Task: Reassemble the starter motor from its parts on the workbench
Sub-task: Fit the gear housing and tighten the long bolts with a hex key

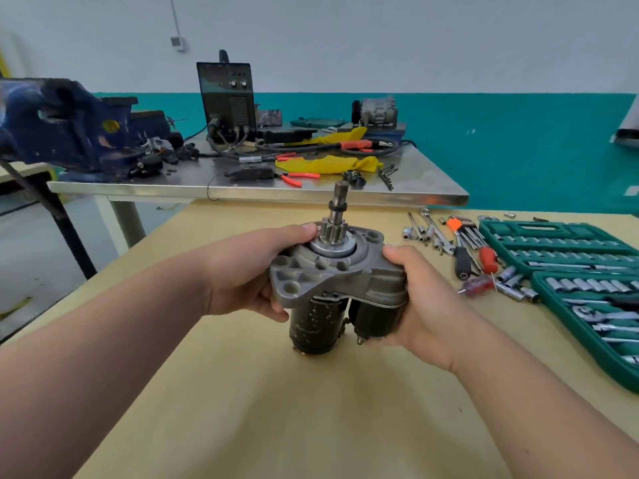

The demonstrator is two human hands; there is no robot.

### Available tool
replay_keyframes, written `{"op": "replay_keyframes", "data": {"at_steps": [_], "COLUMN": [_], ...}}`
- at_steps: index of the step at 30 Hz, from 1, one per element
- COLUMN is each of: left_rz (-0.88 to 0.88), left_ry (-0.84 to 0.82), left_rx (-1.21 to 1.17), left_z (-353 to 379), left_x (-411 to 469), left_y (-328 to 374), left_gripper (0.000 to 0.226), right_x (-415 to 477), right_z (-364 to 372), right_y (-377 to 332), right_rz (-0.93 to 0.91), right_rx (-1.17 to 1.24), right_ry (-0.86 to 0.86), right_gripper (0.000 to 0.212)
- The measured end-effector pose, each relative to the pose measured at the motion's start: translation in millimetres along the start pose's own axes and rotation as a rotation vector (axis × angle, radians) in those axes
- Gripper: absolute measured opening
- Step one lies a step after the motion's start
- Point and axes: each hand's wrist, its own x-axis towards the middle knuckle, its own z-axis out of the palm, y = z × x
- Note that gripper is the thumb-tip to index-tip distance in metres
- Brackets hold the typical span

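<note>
Starter motor [337, 288] grey housing with black cylinders, tan workbench [276, 409], green socket set case [560, 243], blue vise [65, 126], yellow cloth [328, 164], teal wall band [518, 140]

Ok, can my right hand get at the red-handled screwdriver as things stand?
Probably, once freed: the red-handled screwdriver lies on open bench near the right hand, which now grips the starter motor.

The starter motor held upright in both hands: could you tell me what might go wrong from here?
The left hand has its thumb against the pinion gear; a turning gear could pinch it. The starter motor looks top-heavy and might tip if the right hand lets go.
</note>
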Motion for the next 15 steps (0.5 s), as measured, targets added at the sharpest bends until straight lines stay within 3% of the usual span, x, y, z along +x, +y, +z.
{"op": "replay_keyframes", "data": {"at_steps": [6, 10, 13, 15], "left_rz": [0.091, 0.133, 0.147, 0.143], "left_ry": [-0.027, -0.028, 0.026, 0.076], "left_rx": [-0.192, -0.352, -0.422, -0.46], "left_z": [-9.3, -10.3, -14.1, -18.4], "left_x": [1.0, 5.6, 3.1, 3.9], "left_y": [-10.5, -24.5, -35.7, -40.1], "left_gripper": [0.03, 0.034, 0.036, 0.035], "right_x": [4.6, 18.1, 15.2, 15.2], "right_z": [16.8, 18.8, 32.2, 42.2], "right_y": [-15.9, -29.1, -39.3, -50.5], "right_rz": [-0.035, -0.014, -0.045, -0.2], "right_rx": [-0.151, -0.278, -0.523, -0.819], "right_ry": [0.055, 0.056, 0.079, 0.125], "right_gripper": [0.033, 0.036, 0.039, 0.042]}}
